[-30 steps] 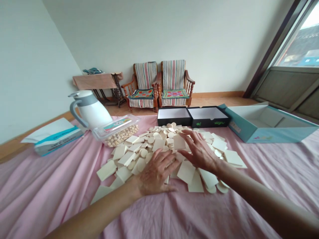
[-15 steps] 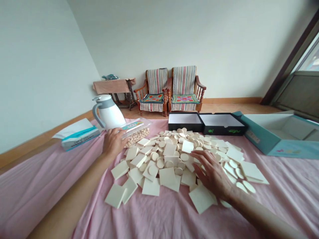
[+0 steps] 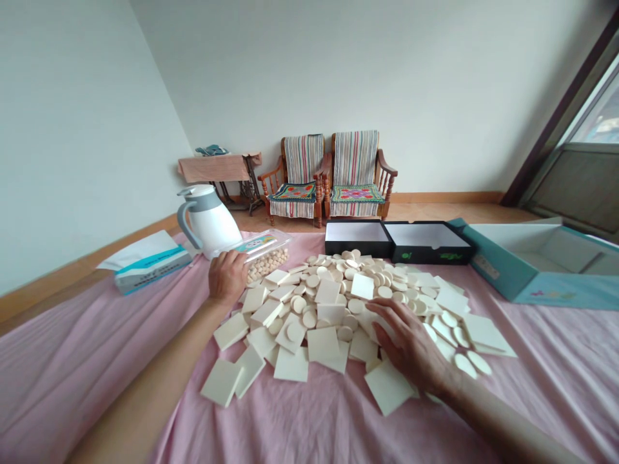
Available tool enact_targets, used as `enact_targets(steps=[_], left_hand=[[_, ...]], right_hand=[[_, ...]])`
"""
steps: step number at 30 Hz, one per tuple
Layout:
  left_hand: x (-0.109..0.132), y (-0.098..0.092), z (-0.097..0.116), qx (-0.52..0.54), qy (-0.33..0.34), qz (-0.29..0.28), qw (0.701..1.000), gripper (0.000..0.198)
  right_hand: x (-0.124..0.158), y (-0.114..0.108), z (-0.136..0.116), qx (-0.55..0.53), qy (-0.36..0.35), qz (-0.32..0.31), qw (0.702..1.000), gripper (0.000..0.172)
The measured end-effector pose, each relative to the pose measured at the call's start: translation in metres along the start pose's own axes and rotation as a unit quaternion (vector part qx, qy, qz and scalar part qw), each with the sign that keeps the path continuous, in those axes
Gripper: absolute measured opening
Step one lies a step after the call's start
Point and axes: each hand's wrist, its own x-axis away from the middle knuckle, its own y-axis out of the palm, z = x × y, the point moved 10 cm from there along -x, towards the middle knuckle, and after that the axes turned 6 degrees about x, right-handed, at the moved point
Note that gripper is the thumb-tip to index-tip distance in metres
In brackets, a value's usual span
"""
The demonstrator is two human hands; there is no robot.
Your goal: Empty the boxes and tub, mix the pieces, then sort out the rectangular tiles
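Observation:
A wide heap of pale wooden pieces (image 3: pixel 327 290), flat squares and small round discs, lies spread over the pink cloth. On its left side is a clear plastic box (image 3: pixel 271 241) with a printed label on its lid and small beige balls inside. My left hand (image 3: pixel 228 276) is closed at the near left end of this box, its fingertips hidden from me. Over the right part of the heap, my right hand (image 3: pixel 411 338) rests with fingers apart, palm down, touching or just above the pieces. Nothing shows gripped in it.
Behind the heap stand two black open boxes (image 3: pixel 358 247), with a large light-blue box (image 3: pixel 527 280) to their right. A white jug (image 3: pixel 213 222) and a tissue pack (image 3: pixel 155 264) are at the left. Two wooden armchairs (image 3: pixel 355 171) stand against the far wall.
My left hand has shifted slightly right and its fingers are more curled at the plastic box. The right hand stays over the heap. The whole view has shifted a little.

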Motion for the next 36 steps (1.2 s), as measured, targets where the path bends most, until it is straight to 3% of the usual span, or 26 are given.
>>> enact_targets(steps=[3, 7, 12, 14, 19, 23, 27, 31, 36], left_hand=[[-0.005, -0.010, -0.006, -0.008, -0.013, 0.045, 0.999, 0.019], [-0.010, -0.042, -0.002, -0.010, -0.014, 0.110, 0.994, 0.024], [0.000, -0.109, 0.051, 0.087, 0.083, 0.230, 0.966, 0.009], [0.009, -0.126, 0.077, 0.140, 0.122, 0.252, 0.950, 0.007], [0.033, -0.122, 0.127, 0.256, 0.207, 0.209, 0.921, 0.011], [0.044, -0.105, 0.142, 0.270, 0.250, 0.162, 0.916, 0.020], [0.038, -0.096, 0.144, 0.249, 0.254, 0.112, 0.928, 0.025], [0.030, -0.094, 0.145, 0.244, 0.247, 0.073, 0.935, 0.023], [0.026, -0.095, 0.146, 0.245, 0.245, 0.045, 0.937, 0.022]], right_hand=[[0.000, -0.001, 0.001, -0.002, 0.007, 0.001, 1.000, 0.032], [0.001, -0.002, 0.007, -0.007, 0.023, -0.001, 1.000, 0.032], [-0.001, -0.009, 0.016, -0.031, 0.052, 0.037, 0.997, 0.031], [-0.003, -0.015, 0.021, -0.044, 0.073, 0.058, 0.995, 0.028], [-0.008, -0.032, 0.033, -0.091, 0.141, 0.096, 0.981, 0.021], [-0.011, -0.033, 0.035, -0.192, 0.174, 0.085, 0.962, 0.011], [-0.005, -0.020, 0.040, -0.357, 0.266, 0.073, 0.893, 0.008], [0.004, 0.000, 0.036, -0.511, 0.342, 0.048, 0.787, 0.008], [0.009, 0.015, 0.021, -0.672, 0.363, 0.015, 0.646, 0.013]])
